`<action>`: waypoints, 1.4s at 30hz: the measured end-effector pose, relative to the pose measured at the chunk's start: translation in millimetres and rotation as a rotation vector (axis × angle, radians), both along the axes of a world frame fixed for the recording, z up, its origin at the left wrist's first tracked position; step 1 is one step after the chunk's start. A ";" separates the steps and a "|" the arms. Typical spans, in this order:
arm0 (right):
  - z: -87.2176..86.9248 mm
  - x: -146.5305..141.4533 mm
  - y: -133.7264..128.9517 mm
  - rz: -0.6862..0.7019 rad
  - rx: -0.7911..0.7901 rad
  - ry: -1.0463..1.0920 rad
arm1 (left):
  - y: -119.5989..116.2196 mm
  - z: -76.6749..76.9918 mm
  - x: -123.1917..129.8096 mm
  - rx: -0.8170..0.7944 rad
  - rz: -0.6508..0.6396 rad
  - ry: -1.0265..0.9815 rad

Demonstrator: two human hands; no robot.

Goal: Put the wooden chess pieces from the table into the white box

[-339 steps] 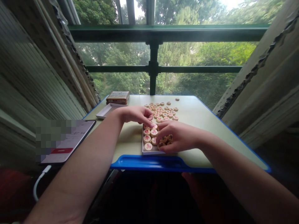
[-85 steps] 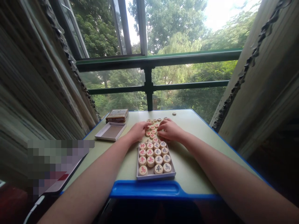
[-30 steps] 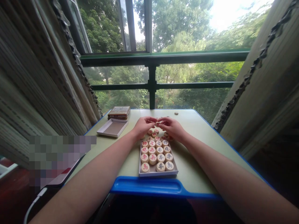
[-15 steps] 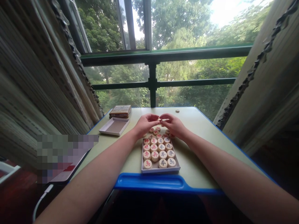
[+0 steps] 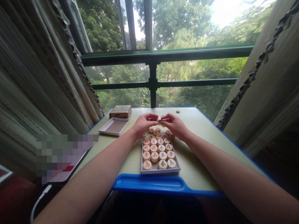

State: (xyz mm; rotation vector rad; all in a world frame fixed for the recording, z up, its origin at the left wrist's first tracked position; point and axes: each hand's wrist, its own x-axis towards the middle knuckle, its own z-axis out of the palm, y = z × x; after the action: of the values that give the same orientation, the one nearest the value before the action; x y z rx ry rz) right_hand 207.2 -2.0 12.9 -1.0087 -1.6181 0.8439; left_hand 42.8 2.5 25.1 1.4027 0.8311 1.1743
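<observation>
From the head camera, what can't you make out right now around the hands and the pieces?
The xiangqi piece between the left hand and right hand: fingers hide its face, and which hand grips it is unclear.
The loose pieces: the hands cover some; the rest are too small to read.
The far lone piece: too small to read.
The device at the table's left edge: a pixelated patch hides its screen.

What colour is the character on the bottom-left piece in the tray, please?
Red, on pale wood; the head view shows this xiangqi piece best.
</observation>
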 end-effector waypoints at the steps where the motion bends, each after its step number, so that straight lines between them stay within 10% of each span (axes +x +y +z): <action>1: 0.3 -0.3 -0.2 0.003 0.002 0.009 | 0.4 0.0 -0.5 0.000 -0.006 -0.008; 42: 10.7 -4.4 -7.2 0.047 -0.079 0.170 | 4.1 1.4 -5.5 0.039 -0.051 -0.057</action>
State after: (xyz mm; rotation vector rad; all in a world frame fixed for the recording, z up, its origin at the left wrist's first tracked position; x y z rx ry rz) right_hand 202.8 -9.2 23.5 -0.9300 -1.4789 1.0051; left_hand 37.3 6.5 26.5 1.4077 0.7320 1.1914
